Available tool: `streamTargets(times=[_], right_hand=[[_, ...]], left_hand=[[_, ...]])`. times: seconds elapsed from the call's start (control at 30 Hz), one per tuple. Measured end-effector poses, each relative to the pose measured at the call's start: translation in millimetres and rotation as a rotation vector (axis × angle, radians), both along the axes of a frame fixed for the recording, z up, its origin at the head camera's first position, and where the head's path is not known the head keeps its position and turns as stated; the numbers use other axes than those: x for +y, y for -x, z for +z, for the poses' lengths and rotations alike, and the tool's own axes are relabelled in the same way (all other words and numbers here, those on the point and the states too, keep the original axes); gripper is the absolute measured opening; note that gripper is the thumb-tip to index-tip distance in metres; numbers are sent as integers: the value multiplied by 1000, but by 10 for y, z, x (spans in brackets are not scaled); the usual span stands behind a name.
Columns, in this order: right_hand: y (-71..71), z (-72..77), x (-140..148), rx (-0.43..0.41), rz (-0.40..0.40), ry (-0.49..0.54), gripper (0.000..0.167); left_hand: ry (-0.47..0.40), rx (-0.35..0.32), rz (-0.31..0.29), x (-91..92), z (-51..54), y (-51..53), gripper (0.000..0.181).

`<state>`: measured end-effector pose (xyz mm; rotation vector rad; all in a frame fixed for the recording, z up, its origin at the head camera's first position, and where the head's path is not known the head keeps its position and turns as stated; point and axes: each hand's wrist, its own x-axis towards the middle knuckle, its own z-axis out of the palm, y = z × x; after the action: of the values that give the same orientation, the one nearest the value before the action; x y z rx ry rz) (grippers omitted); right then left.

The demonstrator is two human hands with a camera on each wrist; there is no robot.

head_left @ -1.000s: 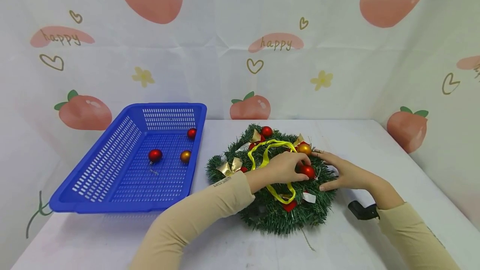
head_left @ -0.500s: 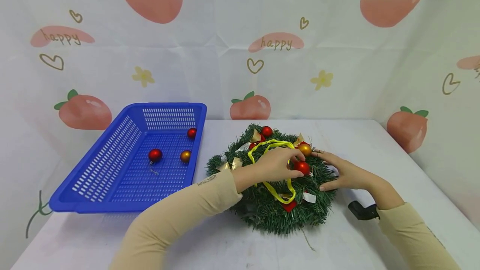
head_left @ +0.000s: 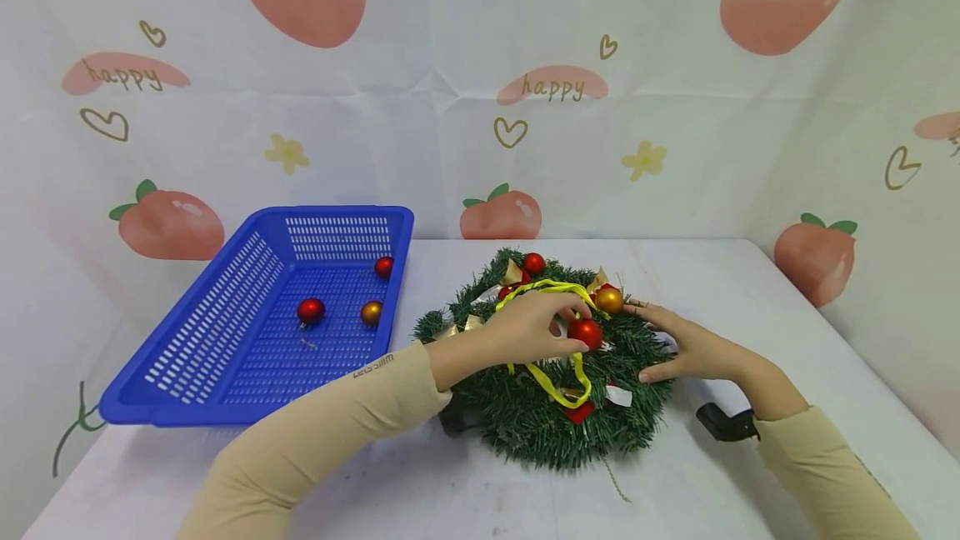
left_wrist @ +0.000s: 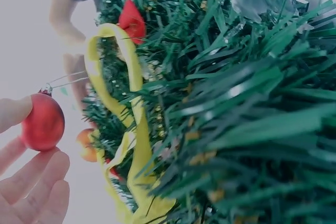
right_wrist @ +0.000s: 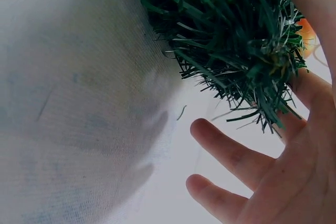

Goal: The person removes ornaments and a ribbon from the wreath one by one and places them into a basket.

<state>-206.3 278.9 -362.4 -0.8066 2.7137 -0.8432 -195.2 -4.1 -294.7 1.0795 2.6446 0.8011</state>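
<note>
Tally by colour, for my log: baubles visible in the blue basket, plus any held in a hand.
Red baubles: 3 (2 in the blue basket, 1 in the left hand)
Gold bauble: 1 (in the basket)
Total: 4

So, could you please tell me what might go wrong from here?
The string on the red bauble reaches toward the yellow ribbon and might snag there or in the Christmas wreath. The bauble is round and glossy, so it could slip from the fingers of the left hand. The right hand has a fingertip close to the gold bauble and might knock it.
</note>
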Motion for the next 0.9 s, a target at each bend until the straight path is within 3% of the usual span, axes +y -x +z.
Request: streamTargets(times=[0.6, 0.9], right_hand=[[-4, -1, 4, -9, -2, -12, 93], [-3, -1, 0, -5, -6, -22, 93]], left_hand=[[-173, -15, 59, -429, 171, 9, 37], [-210, 28, 126, -692, 242, 7, 34]])
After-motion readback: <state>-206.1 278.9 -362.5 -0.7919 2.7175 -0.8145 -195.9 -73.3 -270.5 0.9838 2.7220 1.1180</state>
